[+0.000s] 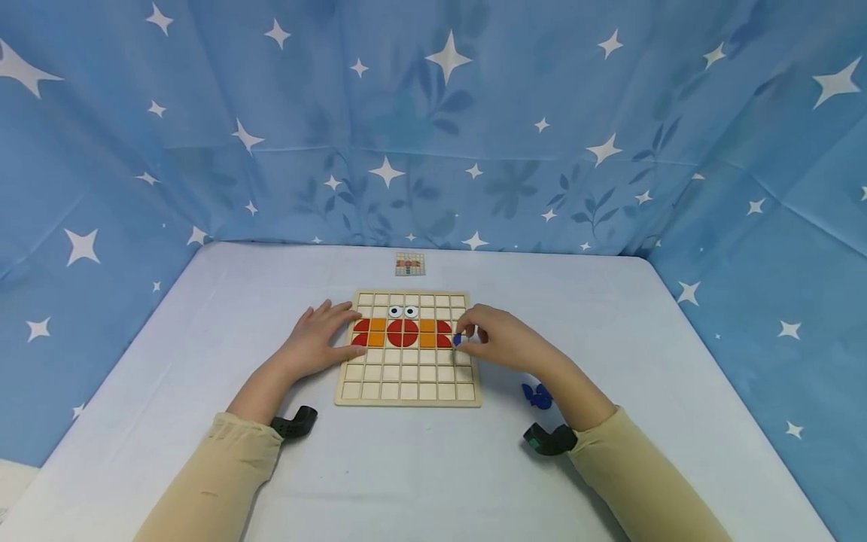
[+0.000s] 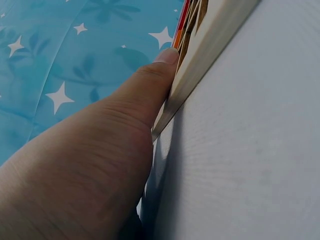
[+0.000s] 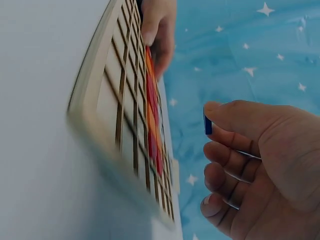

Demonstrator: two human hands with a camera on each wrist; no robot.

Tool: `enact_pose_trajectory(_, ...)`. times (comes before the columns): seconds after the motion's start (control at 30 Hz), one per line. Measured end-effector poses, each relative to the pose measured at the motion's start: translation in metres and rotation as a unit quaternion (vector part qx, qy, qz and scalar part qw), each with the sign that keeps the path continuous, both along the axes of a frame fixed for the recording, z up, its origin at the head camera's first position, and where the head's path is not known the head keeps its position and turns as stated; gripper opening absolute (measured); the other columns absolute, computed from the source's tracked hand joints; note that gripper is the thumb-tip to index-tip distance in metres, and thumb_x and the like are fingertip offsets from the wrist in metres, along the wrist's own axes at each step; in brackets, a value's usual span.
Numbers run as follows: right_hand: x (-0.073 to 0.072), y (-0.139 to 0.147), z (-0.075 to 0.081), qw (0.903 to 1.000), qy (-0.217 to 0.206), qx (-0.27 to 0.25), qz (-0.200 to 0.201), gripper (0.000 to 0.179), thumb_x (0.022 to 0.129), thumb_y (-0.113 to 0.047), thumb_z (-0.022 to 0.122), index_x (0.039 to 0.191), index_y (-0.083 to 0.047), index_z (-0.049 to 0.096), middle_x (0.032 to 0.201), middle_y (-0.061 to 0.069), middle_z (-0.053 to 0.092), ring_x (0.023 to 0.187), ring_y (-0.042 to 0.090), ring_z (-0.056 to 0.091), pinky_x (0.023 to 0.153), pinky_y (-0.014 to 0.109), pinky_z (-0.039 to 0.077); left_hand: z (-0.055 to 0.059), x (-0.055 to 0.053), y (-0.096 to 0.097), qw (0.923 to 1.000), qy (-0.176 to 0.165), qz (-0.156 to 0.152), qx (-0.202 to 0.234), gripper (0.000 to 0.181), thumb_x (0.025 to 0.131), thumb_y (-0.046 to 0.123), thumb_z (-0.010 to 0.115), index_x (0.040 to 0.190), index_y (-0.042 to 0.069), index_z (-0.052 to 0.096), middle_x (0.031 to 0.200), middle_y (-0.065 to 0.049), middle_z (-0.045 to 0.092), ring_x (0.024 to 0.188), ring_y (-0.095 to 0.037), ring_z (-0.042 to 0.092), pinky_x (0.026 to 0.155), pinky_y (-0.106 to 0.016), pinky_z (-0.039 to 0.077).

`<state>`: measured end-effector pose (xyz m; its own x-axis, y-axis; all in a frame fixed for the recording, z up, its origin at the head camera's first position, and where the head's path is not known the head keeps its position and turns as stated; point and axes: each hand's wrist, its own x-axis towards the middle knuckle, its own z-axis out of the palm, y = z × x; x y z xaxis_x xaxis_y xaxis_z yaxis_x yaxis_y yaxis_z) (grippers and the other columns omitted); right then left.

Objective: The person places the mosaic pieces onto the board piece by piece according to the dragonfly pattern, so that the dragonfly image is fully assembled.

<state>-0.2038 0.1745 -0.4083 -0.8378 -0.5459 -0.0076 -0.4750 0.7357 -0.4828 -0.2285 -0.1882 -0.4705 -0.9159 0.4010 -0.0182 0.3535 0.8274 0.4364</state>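
A wooden grid board point(image 1: 409, 401) lies on the table, with red curved tiles, orange square tiles point(image 1: 377, 332) and two eye tiles point(image 1: 403, 312) set in its cells. My left hand point(image 1: 313, 342) rests on the board's left side, fingers spread, the thumb on its edge in the left wrist view. Between thumb and index finger, my right hand point(image 1: 504, 337) pinches a small blue tile point(image 3: 208, 124) over the board's right edge, beside the red tiles point(image 1: 443, 333). In the right wrist view the blue tile stands apart from the board, seen edge-on.
Several loose blue tiles point(image 1: 539, 396) lie on the white table point(image 1: 420, 482) near my right forearm. A small pattern card point(image 1: 410, 264) with a grid picture lies behind the board. A blue star-patterned curtain point(image 1: 433, 150) hangs along the back and sides.
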Motion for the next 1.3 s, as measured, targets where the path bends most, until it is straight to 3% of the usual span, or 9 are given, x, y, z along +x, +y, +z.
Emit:
enact_pose_trajectory(0.33, -0.015, -0.058, -0.008, 0.9982, -0.013, -0.026, 0.053, 0.022, 0.093, -0.027, 0.07, 0.109, -0.014, 0.065, 0.093, -0.005, 0.059, 0.082, 0.011, 0.054, 0.072, 0.027, 0.05, -0.002, -0.001, 0.0, 1.0, 0.0, 0.001, -0.003, 0.075, 0.087, 0.062, 0.064, 0.148, 0.022, 0.046, 0.162, -0.009, 0.03, 0.153, -0.039, 0.012, 0.123, -0.06, 0.002)
enact_pose_trajectory(0.6, -0.013, -0.086, -0.023, 0.9976, -0.009, 0.01, 0.068, 0.015, 0.093, -0.032, 0.069, 0.104, -0.022, 0.068, 0.091, -0.01, 0.059, 0.082, 0.009, 0.053, 0.074, 0.027, 0.049, 0.0, -0.002, 0.0, 1.0, 0.001, 0.003, 0.0, 0.076, 0.087, 0.062, 0.065, 0.147, 0.021, 0.047, 0.162, -0.01, 0.031, 0.152, -0.041, 0.013, 0.122, -0.061, 0.002)
enact_pose_trajectory(0.83, -0.008, -0.093, -0.031, 0.9977, 0.009, 0.041, 0.053, 0.019, 0.094, -0.036, 0.068, 0.109, -0.025, 0.068, 0.092, -0.011, 0.058, 0.083, 0.009, 0.052, 0.073, 0.025, 0.047, -0.001, -0.002, -0.001, 1.0, 0.006, 0.002, 0.004, 0.077, 0.086, 0.064, 0.064, 0.147, 0.021, 0.047, 0.161, -0.011, 0.031, 0.152, -0.041, 0.013, 0.122, -0.062, 0.002)
enact_pose_trajectory(1.3, -0.007, -0.094, -0.034, 0.9981, 0.005, 0.049, 0.037, 0.022, 0.093, -0.037, 0.069, 0.111, -0.026, 0.067, 0.092, -0.011, 0.056, 0.083, 0.008, 0.053, 0.071, 0.024, 0.047, 0.0, -0.001, 0.0, 1.0, 0.003, 0.001, 0.004, 0.076, 0.086, 0.063, 0.066, 0.147, 0.021, 0.047, 0.161, -0.011, 0.031, 0.152, -0.042, 0.013, 0.122, -0.062, 0.003)
